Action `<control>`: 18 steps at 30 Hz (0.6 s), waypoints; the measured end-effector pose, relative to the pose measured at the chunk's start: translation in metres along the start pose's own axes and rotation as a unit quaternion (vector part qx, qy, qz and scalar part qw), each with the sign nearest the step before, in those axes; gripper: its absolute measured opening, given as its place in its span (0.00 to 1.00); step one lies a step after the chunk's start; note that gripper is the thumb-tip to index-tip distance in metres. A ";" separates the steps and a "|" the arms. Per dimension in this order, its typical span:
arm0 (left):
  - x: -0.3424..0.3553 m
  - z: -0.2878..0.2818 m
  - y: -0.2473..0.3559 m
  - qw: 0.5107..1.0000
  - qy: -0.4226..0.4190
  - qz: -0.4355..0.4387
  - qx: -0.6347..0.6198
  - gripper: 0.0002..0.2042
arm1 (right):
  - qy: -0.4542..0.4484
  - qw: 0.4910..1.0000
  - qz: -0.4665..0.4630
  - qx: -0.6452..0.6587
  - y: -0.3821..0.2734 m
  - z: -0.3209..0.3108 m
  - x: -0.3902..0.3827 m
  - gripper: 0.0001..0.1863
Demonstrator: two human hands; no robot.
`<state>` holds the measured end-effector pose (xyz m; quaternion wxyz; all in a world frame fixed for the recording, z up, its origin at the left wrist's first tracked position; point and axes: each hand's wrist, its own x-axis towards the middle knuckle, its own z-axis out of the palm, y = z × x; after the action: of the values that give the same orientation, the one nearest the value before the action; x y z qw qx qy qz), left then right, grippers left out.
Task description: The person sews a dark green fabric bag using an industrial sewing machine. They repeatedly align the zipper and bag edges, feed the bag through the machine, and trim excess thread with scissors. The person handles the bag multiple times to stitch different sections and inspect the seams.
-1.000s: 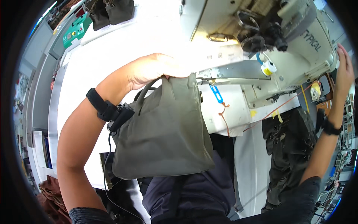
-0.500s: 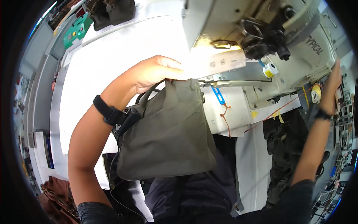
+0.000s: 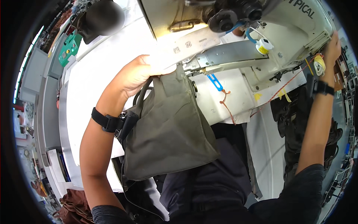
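Observation:
A dark olive fabric bag [image 3: 167, 127] hangs in front of me, its top edge reaching the work arm of a sewing machine [image 3: 238, 56]. My left hand [image 3: 143, 74] grips the top of the bag between thumb and fingers, beside its handles [image 3: 141, 93]. The fingertips are partly lost in the bright light under the machine head. At the far right my right hand [image 3: 332, 52] is raised against the end of the machine. Its fingers are mostly hidden, so I cannot tell how they are closed.
A blue plastic tag [image 3: 215, 82] with an orange cord hangs below the machine arm. Several dark bags [image 3: 298, 130] hang at the right. Brown fabric [image 3: 74, 205] lies lower left, a green device [image 3: 69, 49] far left. A person [image 3: 100, 20] is across the white table [image 3: 89, 82].
My view has shifted, so the machine sits higher and further left. My left hand still holds the bag at the machine. My right hand stays at the machine's end.

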<state>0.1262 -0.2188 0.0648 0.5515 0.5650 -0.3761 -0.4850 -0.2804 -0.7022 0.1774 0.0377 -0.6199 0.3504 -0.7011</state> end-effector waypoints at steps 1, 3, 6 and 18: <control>-0.002 0.001 0.000 1.000 0.000 -0.005 0.004 0.12 | -0.006 0.999 0.034 0.035 0.002 -0.001 -0.011 0.33; -0.005 0.004 0.009 0.999 -0.006 -0.018 0.032 0.13 | -0.022 0.990 0.112 0.077 -0.001 -0.003 -0.023 0.32; -0.008 0.004 0.008 0.998 -0.011 -0.059 0.004 0.13 | -0.034 0.976 0.196 0.088 -0.015 -0.002 -0.030 0.34; -0.002 -0.006 -0.002 0.999 -0.029 -0.032 -0.010 0.13 | 0.001 0.966 0.191 0.176 -0.029 0.007 -0.060 0.32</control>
<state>0.1308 -0.2151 0.0622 0.5298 0.5569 -0.3689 -0.5227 -0.2497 -0.6541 0.1421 0.2789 -0.5241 0.3336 -0.7323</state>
